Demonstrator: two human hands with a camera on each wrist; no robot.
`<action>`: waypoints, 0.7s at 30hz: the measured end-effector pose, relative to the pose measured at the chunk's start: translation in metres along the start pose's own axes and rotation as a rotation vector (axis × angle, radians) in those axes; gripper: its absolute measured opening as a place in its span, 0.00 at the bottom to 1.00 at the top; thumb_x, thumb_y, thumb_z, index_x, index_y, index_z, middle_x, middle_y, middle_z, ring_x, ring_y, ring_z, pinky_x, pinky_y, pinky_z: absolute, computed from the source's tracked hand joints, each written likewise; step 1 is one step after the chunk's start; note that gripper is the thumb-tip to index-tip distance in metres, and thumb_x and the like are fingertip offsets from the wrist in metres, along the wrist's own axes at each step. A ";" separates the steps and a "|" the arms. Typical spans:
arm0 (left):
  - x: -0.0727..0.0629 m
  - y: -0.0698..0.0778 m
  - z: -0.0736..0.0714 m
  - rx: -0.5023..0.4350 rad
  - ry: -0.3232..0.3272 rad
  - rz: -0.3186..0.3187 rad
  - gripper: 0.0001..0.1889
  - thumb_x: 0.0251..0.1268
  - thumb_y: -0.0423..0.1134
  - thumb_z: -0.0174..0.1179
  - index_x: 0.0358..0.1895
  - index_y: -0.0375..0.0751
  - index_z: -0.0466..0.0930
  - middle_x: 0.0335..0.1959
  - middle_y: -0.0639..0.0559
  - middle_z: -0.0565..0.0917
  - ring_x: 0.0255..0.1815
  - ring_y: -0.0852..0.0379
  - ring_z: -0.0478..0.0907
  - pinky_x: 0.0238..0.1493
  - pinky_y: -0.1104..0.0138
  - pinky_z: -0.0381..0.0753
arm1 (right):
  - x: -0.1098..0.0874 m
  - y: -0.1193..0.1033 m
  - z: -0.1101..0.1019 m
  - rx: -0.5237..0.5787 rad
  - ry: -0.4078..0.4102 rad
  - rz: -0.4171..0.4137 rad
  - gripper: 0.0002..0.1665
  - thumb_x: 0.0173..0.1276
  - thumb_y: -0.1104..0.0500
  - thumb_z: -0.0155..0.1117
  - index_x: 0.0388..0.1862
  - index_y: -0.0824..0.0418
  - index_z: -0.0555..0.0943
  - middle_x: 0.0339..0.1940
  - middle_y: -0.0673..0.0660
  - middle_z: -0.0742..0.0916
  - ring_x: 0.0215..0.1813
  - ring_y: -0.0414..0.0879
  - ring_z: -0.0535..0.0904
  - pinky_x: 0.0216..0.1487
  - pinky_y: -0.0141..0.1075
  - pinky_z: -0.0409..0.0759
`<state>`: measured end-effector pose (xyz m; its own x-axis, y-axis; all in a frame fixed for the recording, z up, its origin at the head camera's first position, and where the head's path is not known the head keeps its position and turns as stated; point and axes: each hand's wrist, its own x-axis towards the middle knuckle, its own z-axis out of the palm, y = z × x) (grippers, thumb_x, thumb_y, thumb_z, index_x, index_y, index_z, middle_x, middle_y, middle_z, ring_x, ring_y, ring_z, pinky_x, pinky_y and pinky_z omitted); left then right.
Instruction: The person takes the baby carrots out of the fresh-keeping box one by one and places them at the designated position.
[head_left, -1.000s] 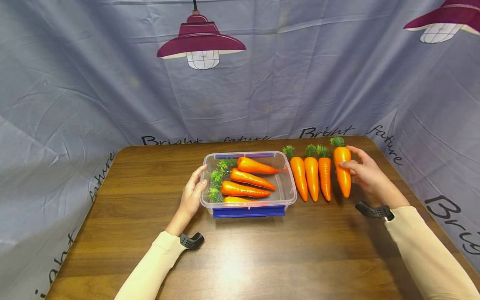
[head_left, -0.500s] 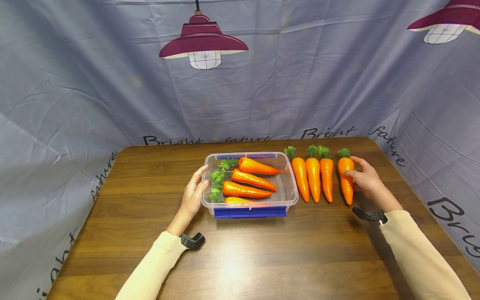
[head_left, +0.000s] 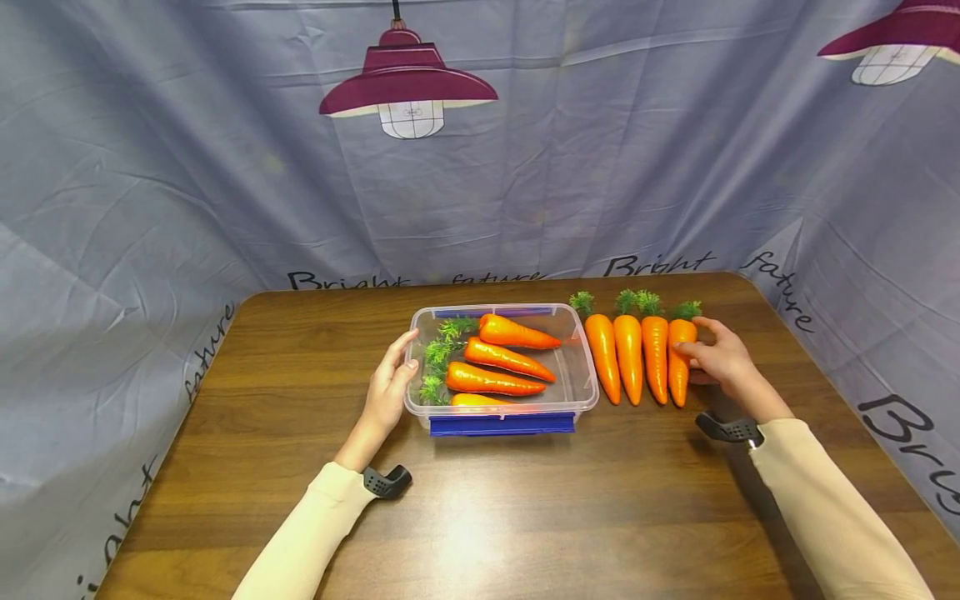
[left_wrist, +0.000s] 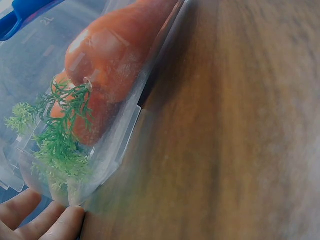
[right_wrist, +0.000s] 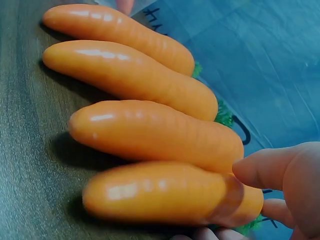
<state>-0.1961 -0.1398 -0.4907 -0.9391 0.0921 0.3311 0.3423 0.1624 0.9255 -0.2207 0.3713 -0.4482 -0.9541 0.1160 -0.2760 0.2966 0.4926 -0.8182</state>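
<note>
A clear plastic food container (head_left: pixel 576 358) stands mid-table, with several orange carrots (head_left: pixel 504 380) lying in it, leafy tops to the left. My left hand (head_left: pixel 387 390) rests against its left end, thumb and forefinger at the rim; in the left wrist view the fingertips (left_wrist: pixel 67 220) touch the wall. To the right, my right hand (head_left: pixel 723 360) pinches the rightmost carrot (right_wrist: pixel 145 195) near its thick end, thumb on top. That carrot lies beside three others (head_left: pixel 628 358) in a row, green tops toward the back.
A blue locking flap (head_left: pixel 501 424) hangs along the container's front side. The brown wooden table (head_left: pixel 480 517) reaches back to a grey curtain (head_left: pixel 525 192) printed with lamps and lettering. The row's leftmost carrot (head_left: pixel 602 358) lies close to the container's right wall.
My right hand has lowered the rightmost carrot, then shifted it left against the row, its tip swinging left. My left hand and the container have stayed in place.
</note>
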 end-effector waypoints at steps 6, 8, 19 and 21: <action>0.000 0.000 0.001 -0.009 -0.002 0.008 0.26 0.74 0.29 0.45 0.74 0.31 0.65 0.76 0.33 0.67 0.80 0.37 0.58 0.68 0.83 0.62 | 0.002 0.003 -0.002 0.043 -0.020 0.012 0.49 0.76 0.57 0.57 0.83 0.66 0.40 0.61 0.73 0.74 0.31 0.32 0.82 0.37 0.42 0.90; 0.000 0.000 0.001 -0.011 -0.002 0.015 0.26 0.74 0.29 0.45 0.74 0.31 0.65 0.76 0.32 0.67 0.80 0.36 0.58 0.68 0.83 0.62 | 0.002 0.003 -0.002 0.047 -0.023 0.013 0.49 0.77 0.57 0.57 0.83 0.66 0.40 0.64 0.76 0.72 0.31 0.32 0.82 0.38 0.42 0.90; 0.000 -0.001 0.001 -0.001 -0.002 0.023 0.26 0.74 0.29 0.45 0.74 0.31 0.65 0.76 0.33 0.67 0.79 0.36 0.59 0.69 0.83 0.62 | -0.002 -0.001 -0.007 -0.074 0.097 -0.020 0.47 0.75 0.55 0.58 0.82 0.69 0.47 0.57 0.72 0.76 0.31 0.36 0.78 0.35 0.39 0.88; 0.000 0.000 0.000 0.000 -0.003 0.024 0.26 0.74 0.29 0.45 0.74 0.31 0.65 0.76 0.33 0.67 0.80 0.36 0.59 0.69 0.83 0.62 | -0.004 -0.008 -0.008 -0.109 0.152 -0.041 0.45 0.74 0.54 0.58 0.81 0.70 0.51 0.56 0.72 0.76 0.31 0.35 0.76 0.32 0.36 0.86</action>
<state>-0.1966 -0.1394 -0.4909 -0.9306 0.0988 0.3524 0.3644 0.1604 0.9173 -0.2197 0.3737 -0.4367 -0.9630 0.2187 -0.1573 0.2588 0.5888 -0.7657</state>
